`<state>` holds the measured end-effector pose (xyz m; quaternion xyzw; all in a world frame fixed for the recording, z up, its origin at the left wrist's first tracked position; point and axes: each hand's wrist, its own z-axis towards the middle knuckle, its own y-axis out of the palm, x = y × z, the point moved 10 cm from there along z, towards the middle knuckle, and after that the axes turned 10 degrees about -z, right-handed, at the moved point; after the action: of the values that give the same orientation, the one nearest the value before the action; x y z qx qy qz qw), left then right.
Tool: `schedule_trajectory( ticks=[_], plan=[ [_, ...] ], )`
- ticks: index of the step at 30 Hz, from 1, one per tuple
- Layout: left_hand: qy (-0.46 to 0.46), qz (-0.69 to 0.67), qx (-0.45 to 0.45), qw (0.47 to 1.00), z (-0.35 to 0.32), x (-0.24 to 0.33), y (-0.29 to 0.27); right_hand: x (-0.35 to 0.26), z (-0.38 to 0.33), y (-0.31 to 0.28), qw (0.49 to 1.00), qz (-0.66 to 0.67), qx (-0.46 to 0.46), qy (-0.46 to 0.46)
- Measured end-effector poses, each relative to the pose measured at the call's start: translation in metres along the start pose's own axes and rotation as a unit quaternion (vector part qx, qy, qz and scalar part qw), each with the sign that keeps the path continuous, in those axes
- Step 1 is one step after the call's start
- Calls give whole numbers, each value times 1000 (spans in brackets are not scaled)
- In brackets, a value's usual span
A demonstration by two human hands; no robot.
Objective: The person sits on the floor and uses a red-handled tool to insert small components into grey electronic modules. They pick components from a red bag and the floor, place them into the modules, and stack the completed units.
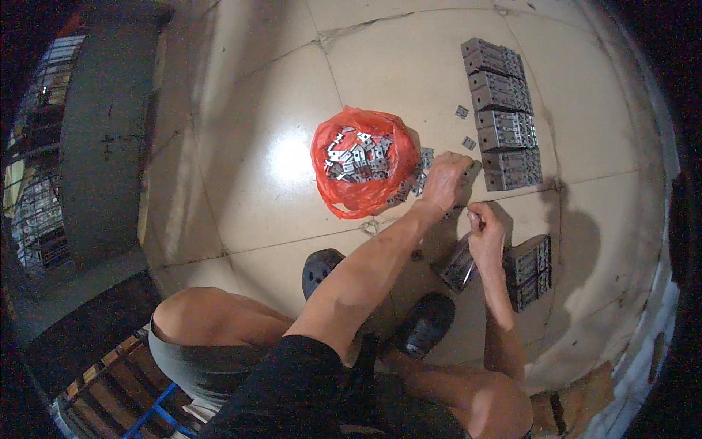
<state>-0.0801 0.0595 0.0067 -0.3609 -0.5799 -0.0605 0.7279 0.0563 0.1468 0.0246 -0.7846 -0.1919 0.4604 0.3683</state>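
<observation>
My left hand is stretched forward with its fingers curled down, just right of several small flat metal plates on the floor. What its fingertips hold, if anything, is too blurred to make out. Closer to me, my right hand is closed, thumb against fingers; its contents are hidden. Beneath that hand lies a grey metal block with a bright edge. To the left, an open red plastic bag holds many loose metal pieces with holes.
A column of stacked grey metal parts stands at the far right, with a shorter stack nearer me. Two small plates lie singly beside the column. My dark shoes rest on the tiled floor. Shelving stands at left.
</observation>
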Motion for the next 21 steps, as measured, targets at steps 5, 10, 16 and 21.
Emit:
schedule_trajectory(
  ticks=[5,10,16,21],
  plan=[
    [-40,-48,7,998,-1,3,1,6,-16,-19,994,107,3,35],
    [-144,-187,58,970,-16,-16,-6,27,-31,-32,969,236,65,45],
    [-290,-403,37,867,-61,-9,20,44,-39,-46,956,255,66,129],
    [-272,-357,19,893,-76,18,24,35,-35,-49,954,281,62,85]
  ],
)
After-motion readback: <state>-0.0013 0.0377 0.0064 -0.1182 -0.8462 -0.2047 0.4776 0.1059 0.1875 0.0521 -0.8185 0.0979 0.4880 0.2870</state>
